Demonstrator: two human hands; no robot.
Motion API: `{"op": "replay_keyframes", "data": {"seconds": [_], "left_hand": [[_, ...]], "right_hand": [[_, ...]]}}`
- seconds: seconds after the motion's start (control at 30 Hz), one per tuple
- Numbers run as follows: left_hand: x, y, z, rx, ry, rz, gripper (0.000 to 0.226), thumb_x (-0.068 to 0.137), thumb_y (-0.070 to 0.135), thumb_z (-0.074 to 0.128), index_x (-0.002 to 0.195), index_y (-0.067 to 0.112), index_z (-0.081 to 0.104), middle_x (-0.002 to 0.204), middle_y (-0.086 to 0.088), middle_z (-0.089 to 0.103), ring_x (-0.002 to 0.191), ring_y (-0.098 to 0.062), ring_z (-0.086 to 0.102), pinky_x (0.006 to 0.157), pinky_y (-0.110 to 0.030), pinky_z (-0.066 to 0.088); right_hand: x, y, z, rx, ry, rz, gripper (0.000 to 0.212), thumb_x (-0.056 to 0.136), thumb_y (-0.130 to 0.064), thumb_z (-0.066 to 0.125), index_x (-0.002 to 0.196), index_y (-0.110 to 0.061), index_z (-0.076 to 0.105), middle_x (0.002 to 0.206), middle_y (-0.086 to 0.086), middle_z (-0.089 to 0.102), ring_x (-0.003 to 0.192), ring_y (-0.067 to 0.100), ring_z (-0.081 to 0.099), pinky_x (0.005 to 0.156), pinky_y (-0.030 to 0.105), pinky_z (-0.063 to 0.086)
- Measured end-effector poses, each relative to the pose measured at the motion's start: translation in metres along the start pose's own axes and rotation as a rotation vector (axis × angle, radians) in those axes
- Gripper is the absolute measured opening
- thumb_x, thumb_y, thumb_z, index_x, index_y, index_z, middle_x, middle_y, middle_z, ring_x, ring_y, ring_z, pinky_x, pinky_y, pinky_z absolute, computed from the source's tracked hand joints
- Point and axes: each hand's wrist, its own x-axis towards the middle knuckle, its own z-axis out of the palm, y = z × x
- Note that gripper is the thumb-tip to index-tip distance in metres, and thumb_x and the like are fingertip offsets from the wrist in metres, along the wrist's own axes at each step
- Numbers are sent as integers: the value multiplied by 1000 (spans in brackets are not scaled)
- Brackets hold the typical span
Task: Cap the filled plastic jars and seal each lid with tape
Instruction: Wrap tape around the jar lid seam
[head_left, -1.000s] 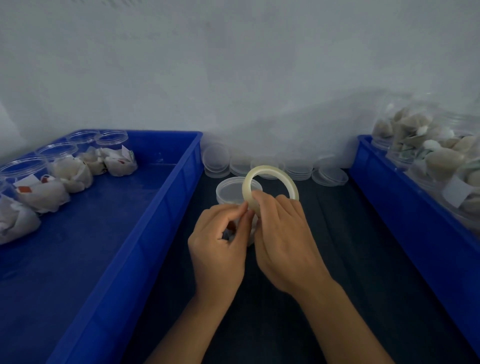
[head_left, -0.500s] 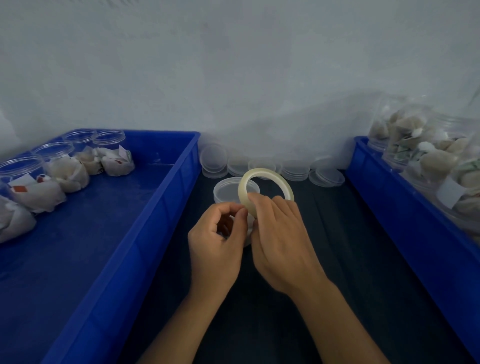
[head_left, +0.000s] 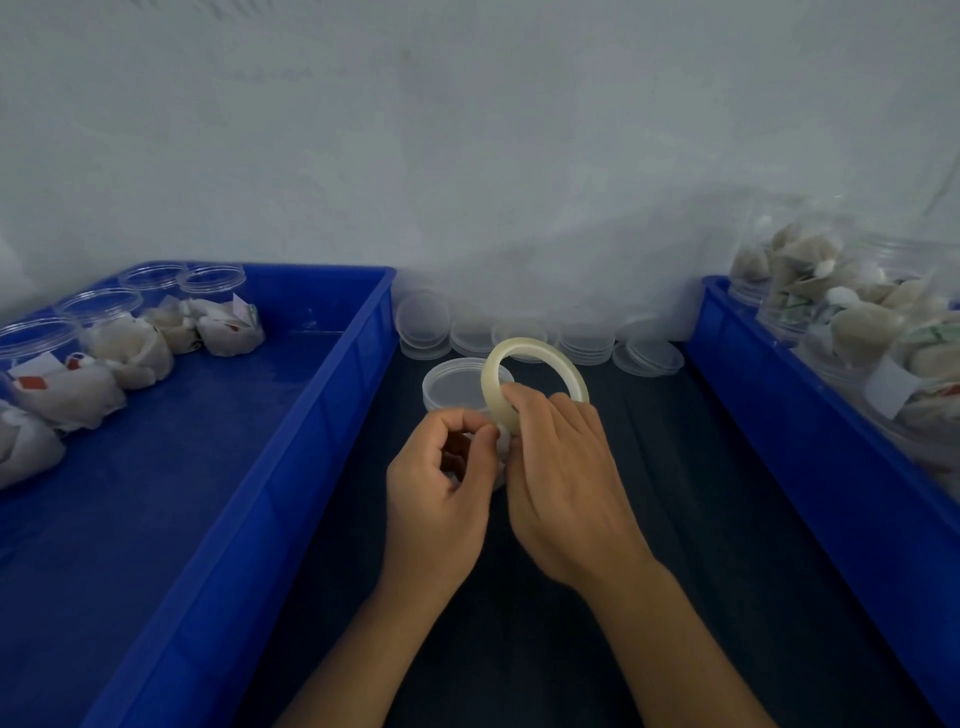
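1 capped jar (head_left: 457, 387) mid-taping: right hand (head_left: 563, 467) grips tape roll (head_left: 532, 374), left hand (head_left: 441, 478) pinches its end; uncapped jars (head_left: 852, 322) wait in right bin (head_left: 810, 447).

Pale wall (head_left: 467, 130), dark tabletop (head_left: 675, 519)

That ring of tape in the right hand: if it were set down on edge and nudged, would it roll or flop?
The tape roll looks like a thin stiff hoop, so it would probably roll, then tip flat. It seems light: the right hand holds it up by fingertips alone.
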Motion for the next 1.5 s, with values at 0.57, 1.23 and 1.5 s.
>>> {"op": "replay_keyframes", "data": {"seconds": [0.57,1.23,1.5], "left_hand": [[-2,-3,1,-57,-9,37,23,98,29,69,119,30,58,102,15,66,89,-15,71,71,-17,56],[3,-6,-4,65,32,188,17,101,31,64,101,15,69,98,15,68,94,-7,70,81,-12,52],[4,-3,-4,95,50,237,15,100,28,64,95,15,67,91,12,65,85,-11,67,74,-14,51]], "right_hand": [[1,-2,-7,69,-132,97,43,103,-32,42,140,-13,55,109,-3,64,94,9,51,90,28,40],[1,3,-8,-2,-124,47,43,103,-29,42,140,-11,54,106,-2,65,93,10,51,91,27,42],[4,-3,-13,22,-107,106,55,104,-35,35,155,-15,38,112,-6,65,94,5,52,93,25,40]]}}
